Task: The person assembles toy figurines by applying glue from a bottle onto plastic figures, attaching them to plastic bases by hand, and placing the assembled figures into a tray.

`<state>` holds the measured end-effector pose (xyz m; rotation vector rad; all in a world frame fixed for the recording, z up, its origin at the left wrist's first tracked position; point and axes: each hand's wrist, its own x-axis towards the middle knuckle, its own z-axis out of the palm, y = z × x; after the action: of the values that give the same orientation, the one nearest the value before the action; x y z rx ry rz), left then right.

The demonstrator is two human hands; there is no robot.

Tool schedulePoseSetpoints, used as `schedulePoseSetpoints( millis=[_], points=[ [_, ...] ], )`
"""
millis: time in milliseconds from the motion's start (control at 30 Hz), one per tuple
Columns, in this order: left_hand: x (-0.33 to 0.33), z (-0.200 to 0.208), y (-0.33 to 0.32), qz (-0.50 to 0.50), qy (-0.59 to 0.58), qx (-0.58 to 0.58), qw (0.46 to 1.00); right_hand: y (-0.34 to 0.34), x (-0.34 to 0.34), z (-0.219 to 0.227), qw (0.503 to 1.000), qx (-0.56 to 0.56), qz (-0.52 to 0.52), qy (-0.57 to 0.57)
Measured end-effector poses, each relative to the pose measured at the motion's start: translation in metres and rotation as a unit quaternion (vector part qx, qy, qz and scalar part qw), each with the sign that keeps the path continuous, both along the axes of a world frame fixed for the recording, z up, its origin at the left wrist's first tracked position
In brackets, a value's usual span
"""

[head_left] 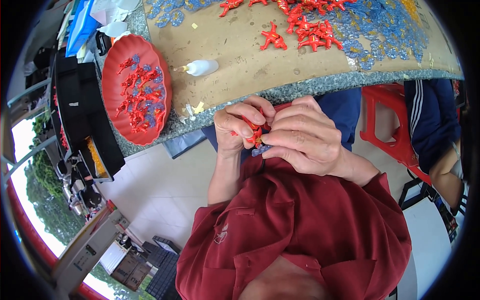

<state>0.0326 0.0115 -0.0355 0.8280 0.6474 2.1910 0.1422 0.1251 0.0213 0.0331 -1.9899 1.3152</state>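
Note:
Close in front of my chest, just off the table edge, my two hands meet. My left hand [235,124] is closed around a small red plastic figure [253,134], whose shape is partly covered by the fingers. With thumb and forefinger, my right hand [307,137] pinches a see-through blue plastic piece [259,150] at the lower end of the figure. Whether the two parts are joined cannot be made out. Left of the hands, a red scalloped dish [111,107] holds several red figures with blue pieces. A white squeeze bottle [204,67] lies on its side on the cardboard.
Brown cardboard [225,42] covers the stone-patterned table [320,85]. Loose red figures [312,35] and a spread of blue pieces [380,37] lie at the far right. Black trays [75,95] stand at the left, one with yellow pieces [95,156]. Another person's leg [425,115] and a red stool [372,120] are at right.

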Motion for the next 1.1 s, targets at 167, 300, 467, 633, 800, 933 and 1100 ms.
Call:
schedulePoseSetpoints(
  millis=[167, 300, 467, 633, 800, 933, 1100],
  points=[
    [-0.001, 0.001, 0.001, 0.005, 0.002, 0.0, 1.0, -0.001, 0.001, 0.003, 1.0, 0.002, -0.006, -0.017],
    [-0.003, 0.0, -0.001, -0.007, 0.018, -0.007, 1.0, 0.0, 0.001, 0.001, 1.0, 0.01, 0.0, -0.012],
    [-0.008, 0.005, 0.0, -0.021, 0.041, -0.021, 0.999, -0.001, 0.002, -0.001, 1.0, 0.014, -0.001, -0.006],
    [-0.015, 0.01, -0.005, -0.024, 0.112, -0.088, 0.99, 0.002, 0.004, -0.005, 1.0, 0.028, -0.002, -0.008],
    [-0.013, 0.015, -0.005, 0.015, 0.176, -0.131, 0.976, 0.004, 0.006, -0.01, 1.0, 0.024, 0.003, -0.007],
    [-0.011, 0.019, -0.004, 0.034, 0.208, -0.141, 0.967, 0.008, 0.005, -0.02, 1.0, 0.011, 0.014, 0.01],
    [-0.013, 0.032, -0.004, 0.09, 0.32, -0.161, 0.929, 0.011, -0.002, -0.027, 0.998, -0.015, 0.043, 0.051]
  ],
)
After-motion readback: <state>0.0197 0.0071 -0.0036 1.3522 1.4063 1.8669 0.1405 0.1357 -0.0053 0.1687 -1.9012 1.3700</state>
